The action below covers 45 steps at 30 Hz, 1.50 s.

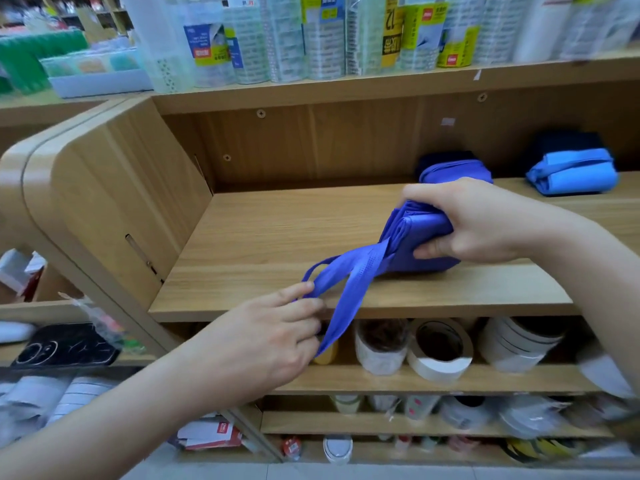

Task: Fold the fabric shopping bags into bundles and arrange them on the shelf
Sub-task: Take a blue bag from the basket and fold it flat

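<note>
On the middle wooden shelf (270,237), toward its front edge: a folded bag (415,233) of violet-blue fabric, resting on the board.

Right hand (474,226) is clamped on the folded bag, fingers curled over the top and thumb against the near side. The fabric layers show at the bag's left end.

Handle straps (349,282) run out of that left end, forward and left across the board. One reaches the front edge and hangs down past it, in front of the shelf below.

Left hand (270,337) is at the front edge, below and left of the right hand. It pinches the handle straps near their looped end, index finger laid along the loop. The hands are apart, joined only by the straps.

Back of the same shelf:
- A violet-blue bundle (453,169) just behind the right hand, partly hidden by it.
- A light blue bundle (571,174) farther right, with a strap wound round it.
- Dark navy fabric behind each; I cannot tell what it is.

Shelf below: tape rolls (440,351), standing and leaning. Shelf above: upright packaged rolls (322,36). Far left, lower down: a black phone case (65,344).
</note>
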Each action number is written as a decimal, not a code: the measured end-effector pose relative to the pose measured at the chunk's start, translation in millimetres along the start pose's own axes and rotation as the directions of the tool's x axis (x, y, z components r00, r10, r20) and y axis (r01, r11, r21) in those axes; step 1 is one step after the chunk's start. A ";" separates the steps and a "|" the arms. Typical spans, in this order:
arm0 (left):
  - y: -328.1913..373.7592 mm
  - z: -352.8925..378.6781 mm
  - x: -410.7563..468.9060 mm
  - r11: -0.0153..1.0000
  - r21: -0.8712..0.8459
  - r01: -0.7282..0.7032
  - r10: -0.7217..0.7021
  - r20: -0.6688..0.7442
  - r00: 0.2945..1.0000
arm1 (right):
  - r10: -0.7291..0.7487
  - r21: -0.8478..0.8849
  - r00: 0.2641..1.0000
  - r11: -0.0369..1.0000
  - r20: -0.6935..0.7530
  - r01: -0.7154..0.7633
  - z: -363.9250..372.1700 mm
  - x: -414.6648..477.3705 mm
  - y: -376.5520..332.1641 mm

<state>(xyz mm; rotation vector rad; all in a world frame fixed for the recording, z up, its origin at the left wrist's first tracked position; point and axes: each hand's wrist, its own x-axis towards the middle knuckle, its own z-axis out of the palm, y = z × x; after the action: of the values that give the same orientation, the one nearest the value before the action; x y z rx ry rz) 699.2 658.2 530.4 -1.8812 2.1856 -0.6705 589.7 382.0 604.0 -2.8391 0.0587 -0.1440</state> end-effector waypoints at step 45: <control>-54.2 -41.9 56.7 0.712 -0.615 0.338 -0.467 -0.055 0.883 | -0.137 0.902 0.983 0.428 0.121 -0.052 22.7 8.4 -11.4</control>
<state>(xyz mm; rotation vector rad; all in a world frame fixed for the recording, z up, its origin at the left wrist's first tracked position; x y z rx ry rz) 719.5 607.0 600.2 -2.7890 2.3007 -0.2425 600.7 399.0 586.6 -1.7140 -0.1083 0.0693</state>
